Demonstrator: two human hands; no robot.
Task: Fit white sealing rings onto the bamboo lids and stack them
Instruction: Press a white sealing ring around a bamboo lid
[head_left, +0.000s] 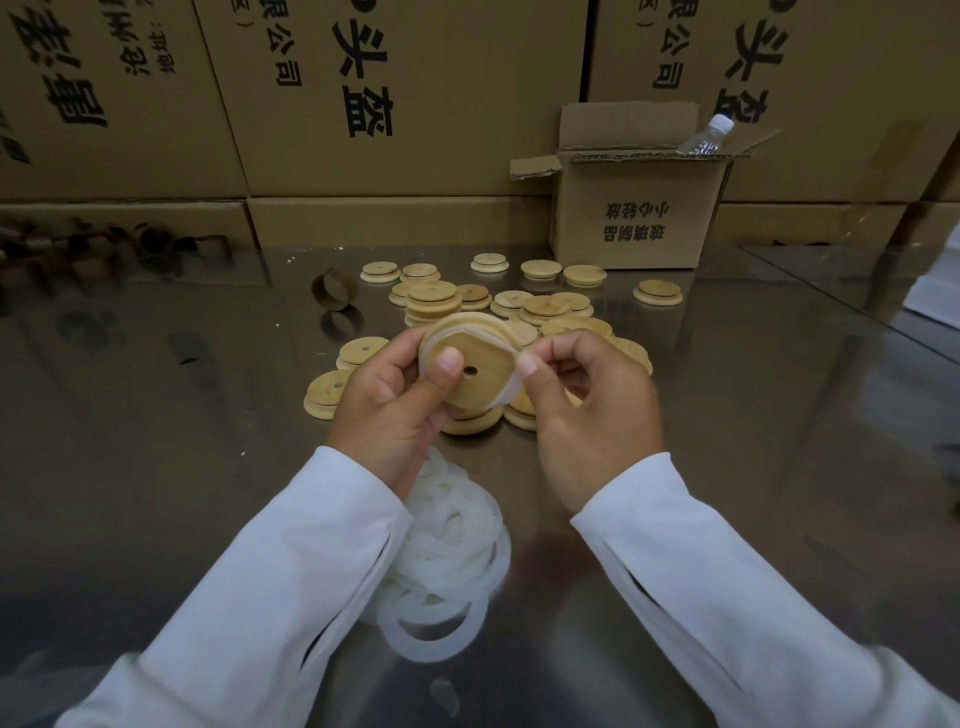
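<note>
White sleeves (291, 561); left hand (395, 405) grips bamboo lid (478, 353), right hand (587, 410) pinches limp ring (508, 392)

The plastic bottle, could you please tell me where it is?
In the head view, the plastic bottle pokes out of the open cardboard box on the far side, right of centre, behind the loose lids.

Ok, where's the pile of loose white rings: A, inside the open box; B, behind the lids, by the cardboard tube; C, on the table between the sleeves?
C: the rings lie heaped on the table between the sleeves, nearer the person than the lids.
</note>
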